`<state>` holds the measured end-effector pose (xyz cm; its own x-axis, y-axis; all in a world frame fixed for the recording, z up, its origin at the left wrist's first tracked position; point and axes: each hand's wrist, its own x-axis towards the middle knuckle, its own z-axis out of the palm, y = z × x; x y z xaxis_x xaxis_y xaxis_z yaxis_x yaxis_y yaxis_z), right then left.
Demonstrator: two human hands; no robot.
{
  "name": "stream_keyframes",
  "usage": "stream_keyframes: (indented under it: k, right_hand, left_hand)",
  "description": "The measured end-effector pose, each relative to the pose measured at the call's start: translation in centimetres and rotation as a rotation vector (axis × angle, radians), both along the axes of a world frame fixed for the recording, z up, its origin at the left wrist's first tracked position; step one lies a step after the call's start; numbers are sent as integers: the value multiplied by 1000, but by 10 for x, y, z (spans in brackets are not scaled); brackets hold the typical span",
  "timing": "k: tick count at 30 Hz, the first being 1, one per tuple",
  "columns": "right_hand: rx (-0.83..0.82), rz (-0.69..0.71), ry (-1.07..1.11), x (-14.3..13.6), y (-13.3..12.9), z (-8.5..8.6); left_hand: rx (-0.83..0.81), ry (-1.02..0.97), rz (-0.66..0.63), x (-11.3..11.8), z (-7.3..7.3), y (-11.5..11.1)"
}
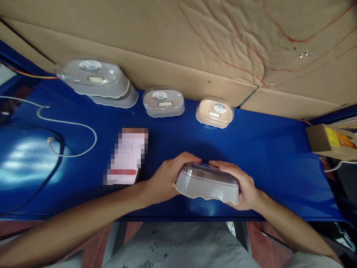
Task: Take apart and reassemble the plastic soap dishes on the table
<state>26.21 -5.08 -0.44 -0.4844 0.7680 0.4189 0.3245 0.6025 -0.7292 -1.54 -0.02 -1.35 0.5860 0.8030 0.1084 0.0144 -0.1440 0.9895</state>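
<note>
A grey plastic box with a clear lid (208, 188) is held above the front part of the blue table, tilted so that its wavy-edged side faces me. My left hand (168, 176) grips its left end, thumb across the top. On the right end, my right hand (245, 188) is closed the same way, with some fingers hidden beneath. Similar lidded boxes stand along the back: a small grey one (164, 103), a small beige one (214, 112), and larger grey ones stacked (111, 83) at the left.
A phone with a blurred-out screen (126, 156) lies left of my hands on the blue table (273, 160). White and black cables (96, 136) run across the left side. Brown cardboard (156, 48) covers the back wall. At the right edge sits a cardboard box (320, 141).
</note>
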Motion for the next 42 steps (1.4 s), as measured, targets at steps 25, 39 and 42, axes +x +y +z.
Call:
stream_keyframes:
  k: [25,39,42]
  right_hand:
    - [506,-267,-626,5,22,3]
    - [281,-688,-873,56,55,-5]
    - [272,-680,-846,58,59,-16]
  left_hand:
    - [545,346,106,11,-10,-13]
    - [712,600,29,8,-1,-8]
    - [815,689,80,6,11,2]
